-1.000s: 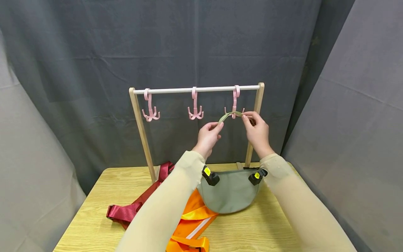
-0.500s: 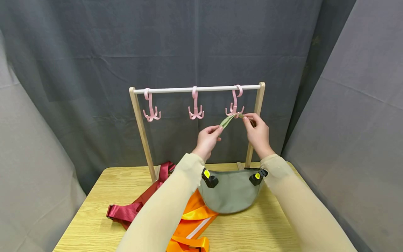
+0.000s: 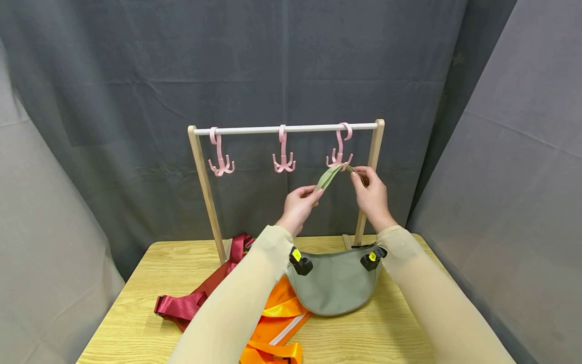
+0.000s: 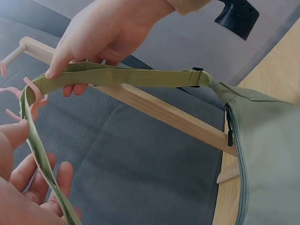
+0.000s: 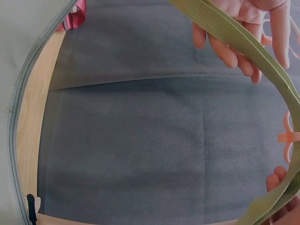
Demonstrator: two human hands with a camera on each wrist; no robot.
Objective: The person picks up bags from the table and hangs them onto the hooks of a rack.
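Note:
In the head view my left hand (image 3: 297,208) and right hand (image 3: 370,198) hold a green bag strap (image 3: 328,178) between them, raised at the rightmost pink hook (image 3: 338,147). The strap passes over the hook's lower prong, as the left wrist view shows at the pink prong (image 4: 33,89). Thumb and fingers of my right hand pinch the strap on the right; my left hand grips it lower on the left. Below hangs the grey-green crescent-shaped bag (image 3: 336,285), its bottom low over the table, its zip (image 5: 16,108) showing in the right wrist view.
Two more pink hooks, a left one (image 3: 221,159) and a middle one (image 3: 283,157), hang from the white rail (image 3: 247,130) between wooden posts. A crimson strap (image 3: 179,306) and an orange bag (image 3: 277,326) lie on the wooden table (image 3: 364,338), partly behind my left arm.
The strap, arched in front of the hook earlier, has come down onto its prong and is peaked there. The hook has turned on the rail. My hands and the bag have lowered slightly.

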